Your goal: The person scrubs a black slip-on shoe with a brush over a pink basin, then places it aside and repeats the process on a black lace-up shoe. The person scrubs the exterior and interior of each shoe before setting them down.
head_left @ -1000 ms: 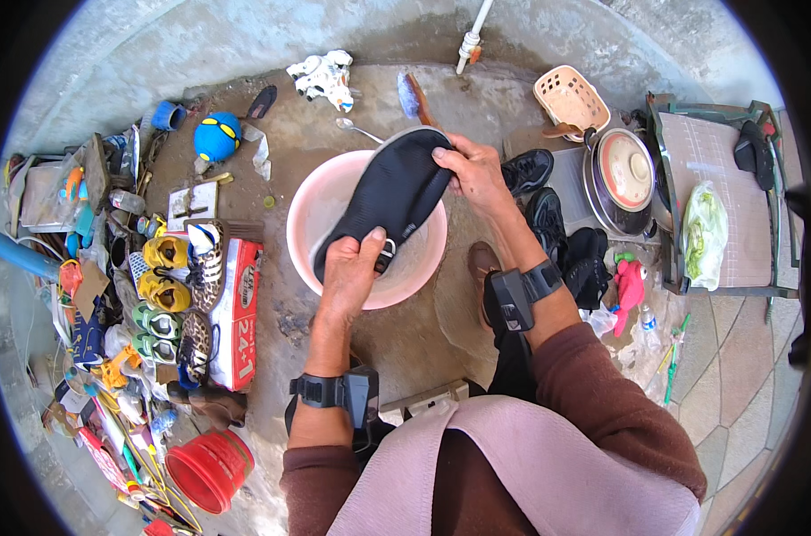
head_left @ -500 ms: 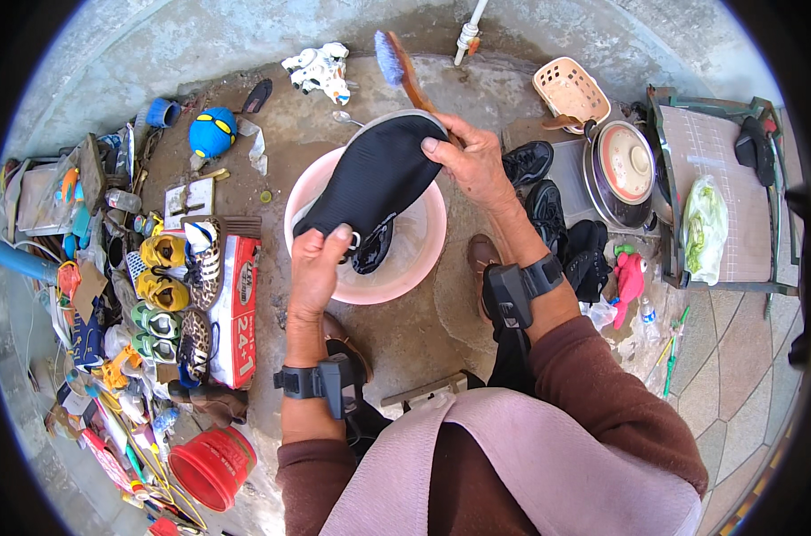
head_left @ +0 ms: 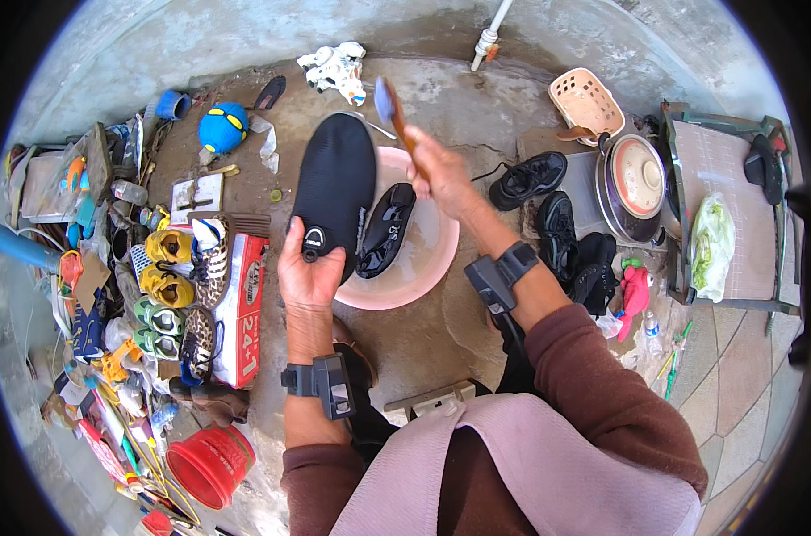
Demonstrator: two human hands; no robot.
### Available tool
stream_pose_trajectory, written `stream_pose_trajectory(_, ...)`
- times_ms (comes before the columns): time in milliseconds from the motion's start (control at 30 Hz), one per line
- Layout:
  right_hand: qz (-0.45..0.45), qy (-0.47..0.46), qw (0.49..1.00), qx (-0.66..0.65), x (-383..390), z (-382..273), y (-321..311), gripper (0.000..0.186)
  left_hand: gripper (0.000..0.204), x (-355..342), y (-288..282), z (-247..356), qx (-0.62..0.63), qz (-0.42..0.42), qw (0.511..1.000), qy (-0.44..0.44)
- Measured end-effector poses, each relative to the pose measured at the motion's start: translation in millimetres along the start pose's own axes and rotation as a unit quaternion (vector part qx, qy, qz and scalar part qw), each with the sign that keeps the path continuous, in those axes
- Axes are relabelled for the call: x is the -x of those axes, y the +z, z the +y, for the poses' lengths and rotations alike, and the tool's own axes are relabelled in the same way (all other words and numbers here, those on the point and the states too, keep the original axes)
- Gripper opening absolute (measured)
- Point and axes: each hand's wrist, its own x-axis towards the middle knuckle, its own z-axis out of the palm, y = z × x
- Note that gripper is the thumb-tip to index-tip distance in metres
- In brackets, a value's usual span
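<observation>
My left hand (head_left: 312, 268) grips one end of a black fabric shoe (head_left: 336, 179), fingers and thumb closed round it. The shoe is raised over the left side of a pink basin (head_left: 448, 237), its broad end pointing away from me. In my right hand (head_left: 443, 177) is a scrubbing brush (head_left: 396, 114) with a brown handle, its bristle head up and pale blue. The brush is apart from the shoe, just to its right. A second black shoe (head_left: 390, 228), looking wet and shiny, lies in the basin in shallow water.
Black shoes (head_left: 530, 179) stand to the right of the basin, near a lidded pot (head_left: 633, 174) and a plastic basket (head_left: 588, 103). At left, several pairs of shoes (head_left: 169, 259) crowd beside a red-and-white carton (head_left: 240, 313). A red bucket (head_left: 211, 466) sits at lower left.
My right hand has let go of the shoe's far end and holds the brush apart from it. The shoe has swung left, from slanting rightward to pointing away from me.
</observation>
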Motion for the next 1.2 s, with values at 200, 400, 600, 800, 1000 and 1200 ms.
stream_pose_trajectory(200,-0.078,0.008,0.815,0.574,-14.8,119.8,33.2,0.038,0.036,-8.8,-2.2,11.1,0.056,0.086,0.988,0.118)
stream_pose_trajectory(400,-0.155,0.043,0.74,0.653,-10.1,170.4,33.6,0.028,0.042,-8.7,-5.8,21.7,0.092,0.097,0.98,0.144)
stream_pose_trajectory(600,-0.174,-0.017,0.856,0.487,-1.5,79.1,6.2,0.029,0.042,-10.7,-14.0,29.5,0.112,0.056,0.979,0.163)
stream_pose_trajectory(800,-0.133,-0.249,0.909,0.306,92.3,11.7,28.8,0.041,0.035,-18.8,-20.8,20.7,0.135,0.104,0.974,0.152)
stream_pose_trajectory(1000,0.008,-0.296,0.775,0.558,80.1,11.5,50.3,0.043,0.033,-15.1,-19.3,-4.0,0.032,0.139,0.989,0.04)
stream_pose_trajectory(1200,0.044,-0.301,0.785,0.539,57.7,7.6,42.9,0.04,0.034,-8.9,-11.9,-12.7,0.017,0.107,0.994,-0.003)
